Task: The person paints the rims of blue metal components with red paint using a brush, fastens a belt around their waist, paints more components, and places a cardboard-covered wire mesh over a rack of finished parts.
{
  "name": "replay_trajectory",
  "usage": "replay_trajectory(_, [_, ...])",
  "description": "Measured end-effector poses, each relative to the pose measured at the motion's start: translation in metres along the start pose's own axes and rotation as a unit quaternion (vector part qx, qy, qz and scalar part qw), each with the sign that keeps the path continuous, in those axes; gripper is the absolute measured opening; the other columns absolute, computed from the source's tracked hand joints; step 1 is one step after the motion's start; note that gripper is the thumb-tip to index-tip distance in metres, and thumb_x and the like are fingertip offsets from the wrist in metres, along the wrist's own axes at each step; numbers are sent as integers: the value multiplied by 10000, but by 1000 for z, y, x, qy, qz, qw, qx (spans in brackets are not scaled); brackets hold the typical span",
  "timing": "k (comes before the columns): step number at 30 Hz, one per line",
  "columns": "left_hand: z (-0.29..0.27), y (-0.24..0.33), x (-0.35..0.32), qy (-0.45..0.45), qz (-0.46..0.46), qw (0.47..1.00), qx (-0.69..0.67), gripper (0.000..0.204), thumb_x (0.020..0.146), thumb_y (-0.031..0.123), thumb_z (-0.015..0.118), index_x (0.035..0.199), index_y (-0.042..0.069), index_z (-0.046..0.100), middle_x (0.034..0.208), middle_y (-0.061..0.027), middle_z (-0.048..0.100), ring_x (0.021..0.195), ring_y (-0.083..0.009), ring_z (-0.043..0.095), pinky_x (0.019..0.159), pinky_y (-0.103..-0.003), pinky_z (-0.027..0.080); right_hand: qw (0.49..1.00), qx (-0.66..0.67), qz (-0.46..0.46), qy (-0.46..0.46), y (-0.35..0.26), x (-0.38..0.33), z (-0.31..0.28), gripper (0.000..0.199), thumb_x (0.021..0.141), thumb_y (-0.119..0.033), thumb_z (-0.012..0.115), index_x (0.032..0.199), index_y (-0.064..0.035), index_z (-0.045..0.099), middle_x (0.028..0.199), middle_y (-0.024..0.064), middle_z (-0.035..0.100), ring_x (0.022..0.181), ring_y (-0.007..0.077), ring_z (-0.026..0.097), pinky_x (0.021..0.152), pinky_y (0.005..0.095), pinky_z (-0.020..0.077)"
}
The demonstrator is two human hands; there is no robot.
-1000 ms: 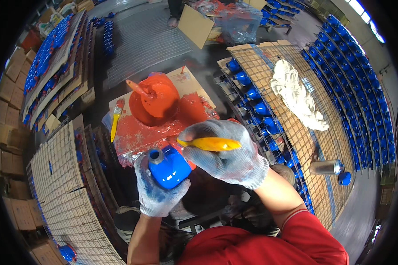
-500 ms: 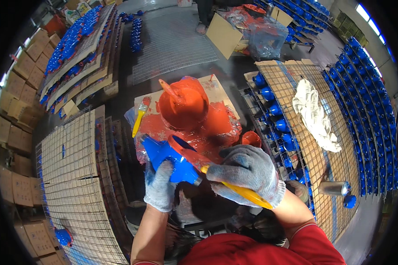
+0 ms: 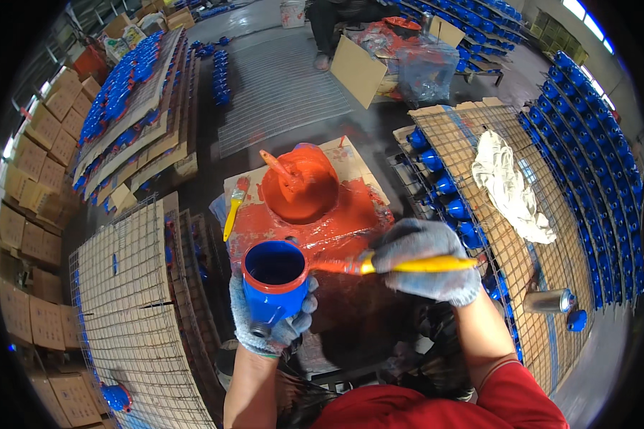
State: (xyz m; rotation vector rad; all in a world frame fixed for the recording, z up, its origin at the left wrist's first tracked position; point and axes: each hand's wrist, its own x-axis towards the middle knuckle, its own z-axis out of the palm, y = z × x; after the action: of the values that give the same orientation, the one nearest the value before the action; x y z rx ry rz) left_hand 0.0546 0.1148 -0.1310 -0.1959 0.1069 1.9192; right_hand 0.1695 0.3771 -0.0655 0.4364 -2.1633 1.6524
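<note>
Just nearer than the paint-covered board, at the middle of the scene, a hollow blue fitting (image 3: 275, 307) is held up in the left hand (image 3: 279, 339). Its wide, red-rimmed mouth faces up toward the viewer; its narrow neck points near and slightly left. Its long axis thus runs far to near, a little aslant. The gloved left hand cups it from beneath, with fingers curled up its right side, a snug grip; the forearm rises from the near edge.

To the right, the gloved right hand (image 3: 426, 261) is back uppermost, fingers bent over a yellow-handled brush (image 3: 436, 264), its grip closed around the handle. That forearm slants in from near right. The brush lies almost level, left to right, its red-coated head at the rim's right side; whether the bristles press on it I cannot tell.

Beyond the fitting, a bucket (image 3: 325, 171) of red paint with a handle leaning in it stands on the red-smeared cardboard (image 3: 358, 164), a second brush (image 3: 232, 214) to its left. Farther right, a wire mesh rack (image 3: 465, 136) carries a pale cloth (image 3: 511, 186) and a metal can (image 3: 547, 301); to the left is another mesh panel (image 3: 129, 264).
</note>
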Motion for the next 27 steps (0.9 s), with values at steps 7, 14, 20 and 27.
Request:
replay_trajectory(7, [1,-14,10,168,215,798,537,704,800,331,761,1372,44,468,1198,-112,620,1048,-215,629,952,-337,496,973,-24,197,114,11,-6,9,151,826,-88,754,959,-34,704,968,71,731,878,125,686,773,268,537])
replay_trajectory(14, [-7,-44,17,73,211,297,928,815,577,268,837,1319,117,536,1191,-166,535,1073,-369,545,889,-485,489,916,-283,275,77,17,2,11,309,878,-366,656,850,-57,662,765,148,660,728,356,649,636,440,496])
replay_trajectory(20, [-3,-55,27,-45,234,244,940,716,536,283,848,1198,104,641,1132,-141,575,995,-351,589,818,-457,513,902,-289,318,31,25,1,15,371,915,-426,562,918,-69,664,791,149,676,762,361,663,657,461,517])
replay_trajectory(27, [-2,-49,21,33,201,287,936,696,570,265,826,1212,91,621,1139,-144,577,1000,-360,608,843,-452,517,898,-395,192,22,13,3,32,261,876,-359,629,889,-99,642,765,101,673,696,301,670,580,393,515])
